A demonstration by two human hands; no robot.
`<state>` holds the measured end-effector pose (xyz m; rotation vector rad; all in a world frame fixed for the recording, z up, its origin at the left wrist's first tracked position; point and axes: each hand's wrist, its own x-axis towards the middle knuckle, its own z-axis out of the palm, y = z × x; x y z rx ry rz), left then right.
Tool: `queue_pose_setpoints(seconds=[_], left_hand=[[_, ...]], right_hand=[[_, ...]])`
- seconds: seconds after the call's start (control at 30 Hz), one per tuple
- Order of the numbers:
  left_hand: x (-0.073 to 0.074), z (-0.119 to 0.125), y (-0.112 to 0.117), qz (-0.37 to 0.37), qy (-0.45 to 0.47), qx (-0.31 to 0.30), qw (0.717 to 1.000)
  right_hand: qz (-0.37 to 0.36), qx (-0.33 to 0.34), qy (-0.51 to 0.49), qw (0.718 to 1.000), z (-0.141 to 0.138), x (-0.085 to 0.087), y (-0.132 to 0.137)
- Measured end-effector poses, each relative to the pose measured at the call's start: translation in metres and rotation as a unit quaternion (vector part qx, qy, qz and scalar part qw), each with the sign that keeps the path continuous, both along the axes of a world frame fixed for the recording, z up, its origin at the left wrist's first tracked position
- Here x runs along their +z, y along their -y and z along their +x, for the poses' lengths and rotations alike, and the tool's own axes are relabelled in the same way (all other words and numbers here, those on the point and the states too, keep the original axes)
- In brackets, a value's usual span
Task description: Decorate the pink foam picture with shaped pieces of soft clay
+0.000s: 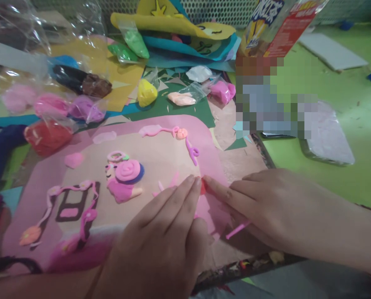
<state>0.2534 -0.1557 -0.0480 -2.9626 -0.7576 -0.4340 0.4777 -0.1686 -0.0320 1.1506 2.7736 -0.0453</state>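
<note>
A pink-bordered craft sheet (pixel 89 203) with clay figures lies in front of me. My left hand (pixel 169 232) rests over its lower right, fingers stretched out and fingertips at a small red clay piece (pixel 203 185). From the right, my right hand (pixel 260 203) touches the same red piece with its index fingertip. A thin pink stick (pixel 237 229) pokes out below my right hand, apparently held under its curled fingers; the rest of it is hidden. Left of my hands is a clay snail (pixel 125 176) with a pink swirled shell. A purple clay curl (pixel 191 151) lies above them.
Bags of coloured clay, such as red (pixel 48 135), yellow (pixel 147 92) and pink (pixel 223 90), lie along the sheet's far side. Behind are a yellow and blue paper craft (pixel 173 25) and a snack pack (pixel 279 27). A wrapped white block (pixel 328 137) is at right.
</note>
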Motion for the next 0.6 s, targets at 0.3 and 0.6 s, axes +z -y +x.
queue_pose_setpoints(seconds=[0.3, 0.6], left_hand=[[0.002, 0.000, -0.002, -0.020, 0.005, 0.002, 1.000], [0.002, 0.010, -0.014, -0.052, 0.005, 0.027, 0.998]], right_hand=[[-0.005, -0.008, -0.016, 1.000, 0.000, -0.001, 0.000], [-0.020, 0.011, -0.019, 1.000, -0.002, 0.000, 0.001]])
